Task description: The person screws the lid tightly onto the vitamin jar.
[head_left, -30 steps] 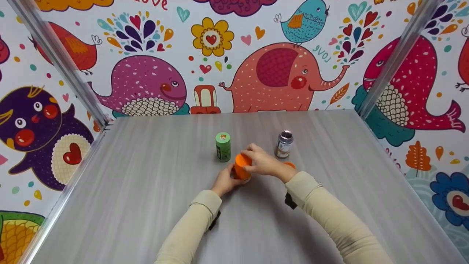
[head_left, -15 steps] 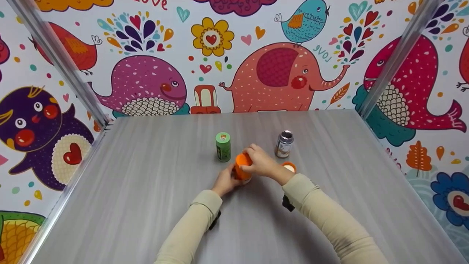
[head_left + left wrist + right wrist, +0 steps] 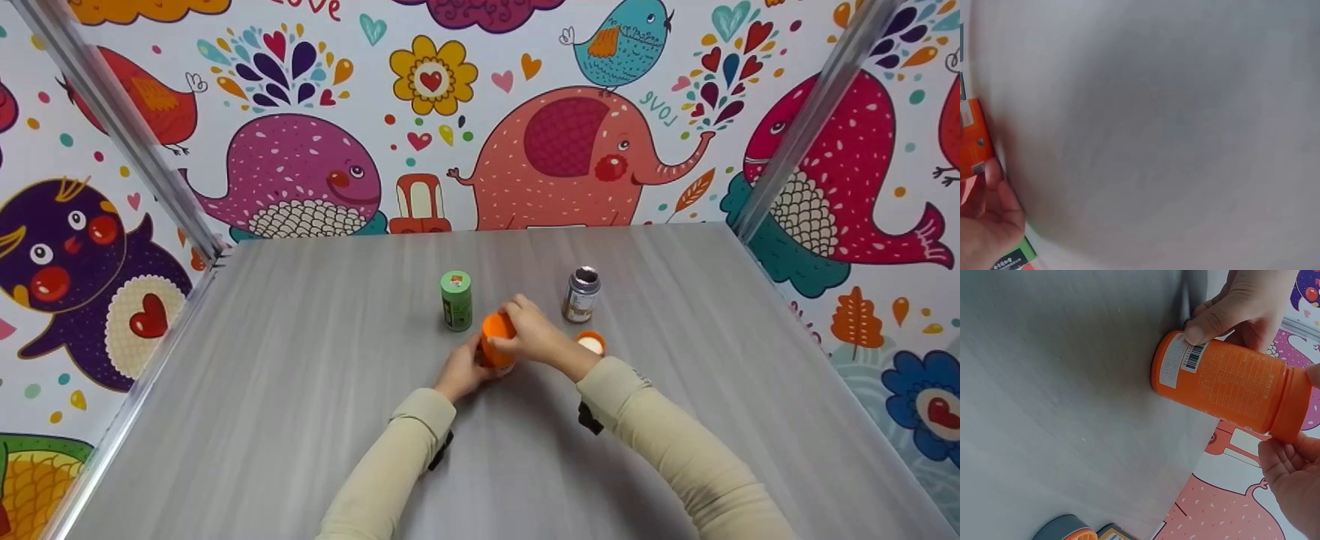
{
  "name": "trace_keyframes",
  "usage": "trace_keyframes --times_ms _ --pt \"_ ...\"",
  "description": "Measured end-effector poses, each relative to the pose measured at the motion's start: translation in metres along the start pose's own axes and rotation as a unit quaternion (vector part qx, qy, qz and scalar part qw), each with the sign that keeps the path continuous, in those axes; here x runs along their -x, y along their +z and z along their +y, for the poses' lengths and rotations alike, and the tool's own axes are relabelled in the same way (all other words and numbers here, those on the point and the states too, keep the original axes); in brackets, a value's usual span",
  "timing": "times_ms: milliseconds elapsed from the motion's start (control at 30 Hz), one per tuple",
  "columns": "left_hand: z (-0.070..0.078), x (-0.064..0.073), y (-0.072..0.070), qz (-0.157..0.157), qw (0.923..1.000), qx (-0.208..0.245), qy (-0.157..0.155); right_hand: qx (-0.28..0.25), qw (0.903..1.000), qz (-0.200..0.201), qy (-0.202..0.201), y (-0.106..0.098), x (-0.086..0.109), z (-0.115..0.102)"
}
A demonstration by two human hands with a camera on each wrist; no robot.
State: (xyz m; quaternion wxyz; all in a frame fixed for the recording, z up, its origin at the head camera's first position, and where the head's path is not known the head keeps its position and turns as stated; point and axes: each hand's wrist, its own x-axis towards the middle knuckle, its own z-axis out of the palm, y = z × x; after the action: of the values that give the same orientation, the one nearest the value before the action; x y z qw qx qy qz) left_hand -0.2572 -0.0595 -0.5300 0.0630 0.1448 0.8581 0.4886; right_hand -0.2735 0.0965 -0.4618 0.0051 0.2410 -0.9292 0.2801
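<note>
An orange supplement bottle point(image 3: 1224, 382) with a white barcode label stands on the table between both hands. My left hand point(image 3: 461, 371) grips it low on its side, thumb over the label in the right wrist view. From above, my right hand point(image 3: 536, 330) holds the bottle's orange lid point(image 3: 1291, 405) with fingers and thumb at its rim. In the left wrist view only part of the orange bottle point(image 3: 972, 140) shows at the edge, beside fingers of a hand point(image 3: 994, 219). The lid sits on the bottle.
A green canister point(image 3: 457, 301) stands behind and left of the hands. Back right stands a grey bottle point(image 3: 580, 296) with its mouth uncovered. A loose lid point(image 3: 590, 343), orange with a white inside, lies near the right wrist. Printed walls border the grey table point(image 3: 300, 337).
The right wrist and forearm have shifted slightly left and down, uncovering more of the loose lid. Both hands keep their hold on the orange bottle, which stays in place.
</note>
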Motion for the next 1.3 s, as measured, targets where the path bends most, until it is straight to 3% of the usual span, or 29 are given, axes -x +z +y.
trace_keyframes --times_ms 233,633,900,1300 --pt "-0.004 -0.002 0.001 0.001 0.9998 -0.003 -0.019 -0.005 0.9996 -0.016 0.024 -0.001 0.000 -0.001" --pt "-0.001 -0.004 0.000 0.000 0.9984 0.000 -0.056 -0.006 0.9996 -0.025 -0.007 -0.006 0.003 0.007" --pt "0.001 -0.001 -0.003 0.002 0.9983 0.008 -0.058 -0.008 0.9998 0.003 0.020 -0.012 -0.001 0.016" --pt "0.000 -0.002 -0.004 -0.006 0.9987 -0.002 -0.051 -0.029 0.9963 0.078 0.019 -0.010 -0.017 0.035"
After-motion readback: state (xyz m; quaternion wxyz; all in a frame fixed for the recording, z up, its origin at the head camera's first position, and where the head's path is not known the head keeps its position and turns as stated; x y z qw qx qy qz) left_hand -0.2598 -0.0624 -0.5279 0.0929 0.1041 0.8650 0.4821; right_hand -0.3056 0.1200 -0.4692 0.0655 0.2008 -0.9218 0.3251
